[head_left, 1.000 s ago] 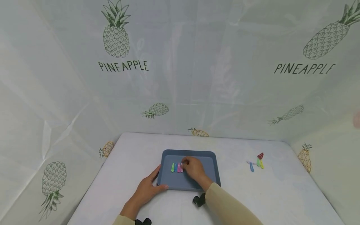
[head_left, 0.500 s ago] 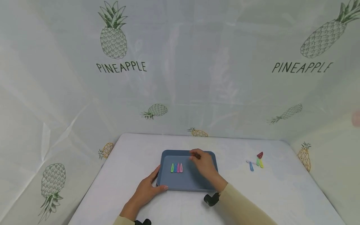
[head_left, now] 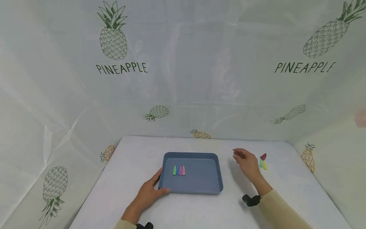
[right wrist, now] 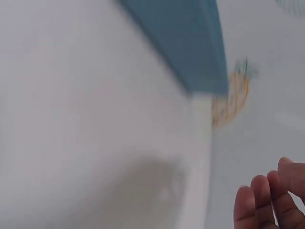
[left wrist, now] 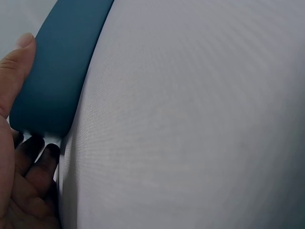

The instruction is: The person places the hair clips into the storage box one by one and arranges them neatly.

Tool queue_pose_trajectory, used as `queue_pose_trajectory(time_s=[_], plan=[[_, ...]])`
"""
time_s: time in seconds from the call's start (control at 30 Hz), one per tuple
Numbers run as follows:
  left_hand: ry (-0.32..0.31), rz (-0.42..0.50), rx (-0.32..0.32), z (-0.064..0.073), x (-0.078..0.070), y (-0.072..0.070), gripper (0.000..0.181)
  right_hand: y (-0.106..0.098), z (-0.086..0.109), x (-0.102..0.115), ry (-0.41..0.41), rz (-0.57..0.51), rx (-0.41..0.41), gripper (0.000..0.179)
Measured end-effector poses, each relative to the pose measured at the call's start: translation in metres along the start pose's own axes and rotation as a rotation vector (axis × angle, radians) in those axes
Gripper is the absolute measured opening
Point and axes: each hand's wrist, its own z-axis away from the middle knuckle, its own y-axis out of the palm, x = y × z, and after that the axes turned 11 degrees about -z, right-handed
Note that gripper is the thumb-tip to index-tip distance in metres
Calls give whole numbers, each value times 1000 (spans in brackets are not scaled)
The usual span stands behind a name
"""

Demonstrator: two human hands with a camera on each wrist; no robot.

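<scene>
My left hand [head_left: 150, 192] grips the near left corner of a blue-grey tray [head_left: 200, 179], thumb on the front rim and fingers along the left side. In the left wrist view, the fingers curl below the tray's wall [left wrist: 57, 67]. A row of snap hair clips [head_left: 179, 170], green, blue, magenta and pink, lies in the tray's left half. To the right of the tray, my right hand [head_left: 248, 163] is raised over the table, fingers loosely bent with nothing between them. Red, green and yellow clips [head_left: 263, 161] show just beyond it; the hand hides others there.
A white cloth covers the table [head_left: 194, 210]. Pineapple-print sheeting [head_left: 183, 79] hangs behind it and at both sides. Black wrist cameras sit on both wrists, the right one [head_left: 251, 200] just above the tabletop.
My right hand has left the row of clips in the tray and moved right, past the tray's edge towards the loose clips. My left hand has stayed at the tray corner.
</scene>
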Motion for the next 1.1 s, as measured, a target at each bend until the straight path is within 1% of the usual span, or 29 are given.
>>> queue_pose_trajectory(time_s=[0.1,0.2,0.27,0.37,0.53,0.7,0.9,1.1], plan=[[-2,0,3,1,0,-1,106,-30,3,-16,39,70,-4,32],[-4,2,4,1,-1,-2,106,-53,5,-32,72,140,-2,35],[-4,3,4,1,-1,-3,106,-65,6,-41,88,172,6,37],[-6,5,4,1,-1,-3,106,-76,7,-54,114,193,13,36],[-9,10,3,1,-1,-3,105,-79,8,-69,156,216,38,38],[-16,17,10,1,-1,0,106,-79,9,-76,141,222,62,42],[-9,7,3,0,0,0,107,-76,9,-80,136,268,107,44],[-2,2,-1,0,1,0,107,-76,8,-83,128,287,131,40]])
